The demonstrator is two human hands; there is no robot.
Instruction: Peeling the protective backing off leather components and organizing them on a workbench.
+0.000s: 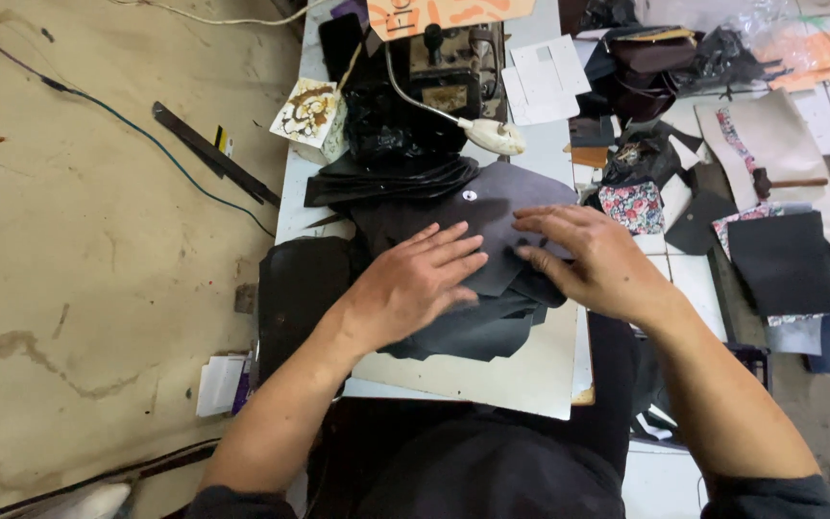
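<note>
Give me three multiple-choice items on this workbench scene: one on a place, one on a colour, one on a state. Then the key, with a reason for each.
1. Where is the floral fabric piece?
A. right of the hands
B. on the floor at left
C. under the left hand

2. What colour is the sheet under both hands?
A. white
B. dark grey
C. orange

3. How do the hands lie?
A. clenched in fists
B. raised off the bench
C. flat, fingers spread

Key: 1 A, it sits beyond the right hand. 2 B, the sheet is dark grey. 3 C, the left hand and the right hand press palm-down on the sheet.
</note>
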